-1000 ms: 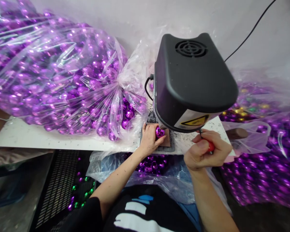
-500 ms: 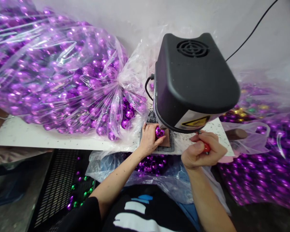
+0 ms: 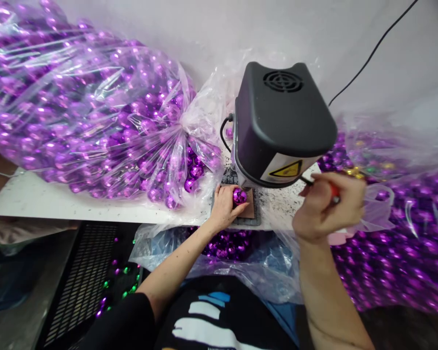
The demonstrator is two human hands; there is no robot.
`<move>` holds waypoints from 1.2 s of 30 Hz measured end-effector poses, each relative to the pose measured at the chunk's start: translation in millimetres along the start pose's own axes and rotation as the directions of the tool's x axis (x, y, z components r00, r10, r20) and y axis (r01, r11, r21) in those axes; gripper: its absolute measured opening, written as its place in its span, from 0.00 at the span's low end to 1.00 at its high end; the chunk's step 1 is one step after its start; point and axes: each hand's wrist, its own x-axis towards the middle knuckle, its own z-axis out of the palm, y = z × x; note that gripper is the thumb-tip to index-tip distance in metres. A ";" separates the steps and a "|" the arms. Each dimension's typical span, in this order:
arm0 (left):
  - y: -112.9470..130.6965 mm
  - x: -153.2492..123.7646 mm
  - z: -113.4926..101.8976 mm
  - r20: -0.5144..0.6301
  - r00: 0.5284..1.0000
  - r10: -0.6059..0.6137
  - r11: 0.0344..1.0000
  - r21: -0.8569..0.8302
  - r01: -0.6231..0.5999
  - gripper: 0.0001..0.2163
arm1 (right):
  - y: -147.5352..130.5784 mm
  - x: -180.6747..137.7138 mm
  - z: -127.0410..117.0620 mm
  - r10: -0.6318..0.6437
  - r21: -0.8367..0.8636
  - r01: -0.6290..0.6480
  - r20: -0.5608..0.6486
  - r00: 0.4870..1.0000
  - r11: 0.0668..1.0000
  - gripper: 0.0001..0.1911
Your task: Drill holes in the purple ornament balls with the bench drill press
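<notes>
A shiny purple faceted ball (image 3: pixel 240 196) is between the thumb and fingers of my left hand (image 3: pixel 224 208). It sits over a brown pad (image 3: pixel 250 206) on the dark base of a bench machine. The machine's black housing (image 3: pixel 284 121) has a round vent on top and a yellow warning label (image 3: pixel 286 168). My right hand (image 3: pixel 330 206) is wrapped around a red-ended lever handle (image 3: pixel 335 193) at the machine's right side. Most of the tool under the housing is hidden.
A big tied clear bag of purple balls (image 3: pixel 95 126) lies on the white table (image 3: pixel 54 197). Another bag of purple balls (image 3: pixel 405 257) is on the right. Below the table edge, an open plastic bag (image 3: pixel 270 277) holds more. A black crate (image 3: pixel 82 277) stands left; dark specks litter the table.
My right hand has swung the lever outward to the right and slightly up. My left hand stays at the base with the ball. The whole view has shifted a little.
</notes>
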 end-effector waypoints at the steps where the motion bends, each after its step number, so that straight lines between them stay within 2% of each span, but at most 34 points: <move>1: 0.4 -0.8 -1.3 -0.013 1.000 0.008 1.000 -0.012 -0.009 0.21 | -7.0 17.5 0.0 -0.069 -0.016 0.068 -0.063 0.996 0.998 0.13; 4: 5.6 -12.9 -17.2 -0.059 0.998 0.018 0.997 -0.073 -0.022 0.22 | -22.5 59.2 6.0 -0.056 -0.022 0.055 -0.052 0.997 0.998 0.21; 6: 10.8 -32.8 -36.3 -0.024 0.999 0.031 0.992 -0.118 -0.034 0.23 | -26.8 72.2 10.9 0.003 -0.004 -0.003 -0.017 1.000 1.000 0.26; 8: 15.1 -61.0 -55.7 0.104 0.991 0.082 0.988 -0.136 -0.068 0.24 | -27.5 74.8 14.2 0.050 0.010 -0.050 -0.002 0.999 0.999 0.27; 11: 15.6 -104.7 -73.7 0.360 0.925 0.120 0.993 -0.042 -0.112 0.25 | -26.9 71.0 16.3 0.080 0.013 -0.080 -0.024 0.997 0.997 0.27; 12: 13.9 -115.3 -76.7 0.414 0.905 0.101 0.993 0.018 -0.119 0.25 | -27.2 69.9 16.6 0.083 0.013 -0.083 -0.037 0.996 0.996 0.27; 14: 8.1 -124.9 -81.9 0.444 0.894 0.058 0.987 0.111 -0.119 0.27 | -28.5 69.1 17.2 0.085 0.013 -0.085 -0.054 0.995 0.996 0.26; 17: -7.1 -105.0 -95.6 0.314 0.948 0.046 0.990 0.114 -0.086 0.24 | -31.1 70.4 17.9 0.094 0.014 -0.093 -0.042 0.995 0.996 0.25; 19: -22.4 -73.4 -108.7 0.140 0.990 0.024 0.990 0.135 -0.043 0.14 | -32.3 71.3 18.1 0.104 0.011 -0.103 -0.041 0.994 0.995 0.24; 21: -40.3 -38.2 -120.2 -0.008 0.999 -0.035 0.969 0.244 0.036 0.12 | -33.0 71.6 18.3 0.113 0.009 -0.113 -0.050 0.992 0.994 0.24; 22: -49.1 -22.7 -124.0 -0.008 0.998 -0.063 0.947 0.315 0.062 0.14 | -33.3 71.6 18.3 0.115 0.009 -0.115 -0.055 0.992 0.993 0.24; 24: -63.4 0.0 -126.7 0.098 0.990 -0.099 0.895 0.443 0.046 0.18 | -33.8 71.5 18.0 0.113 0.009 -0.113 -0.055 0.992 0.994 0.24; 26: -71.9 10.4 -124.4 0.199 0.968 -0.153 0.851 0.524 0.027 0.22 | -34.2 71.3 17.5 0.111 0.008 -0.110 -0.043 0.993 0.994 0.23; 28: -75.4 13.0 -121.6 0.228 0.950 -0.216 0.846 0.529 0.066 0.26 | -34.5 71.2 16.8 0.113 0.008 -0.113 -0.033 0.993 0.994 0.23; 30: -75.7 13.5 -123.0 0.186 0.947 -0.261 0.895 0.413 0.165 0.27 | -34.5 71.3 16.5 0.118 0.011 -0.117 -0.029 0.993 0.993 0.22; 33: -70.8 16.2 -136.6 0.094 0.953 -0.287 0.956 -0.035 0.291 0.27 | -33.7 71.8 16.8 0.115 0.023 -0.115 -0.024 0.993 0.993 0.22; 34: -67.3 17.0 -143.1 0.089 0.951 -0.295 0.929 -0.207 0.308 0.27 | -33.1 72.0 17.1 0.113 0.027 -0.112 -0.023 0.993 0.993 0.22; 36: -56.8 16.6 -154.9 0.125 0.942 -0.312 0.815 -0.474 0.333 0.29 | -31.5 72.5 18.2 0.110 0.032 -0.109 -0.026 0.994 0.994 0.22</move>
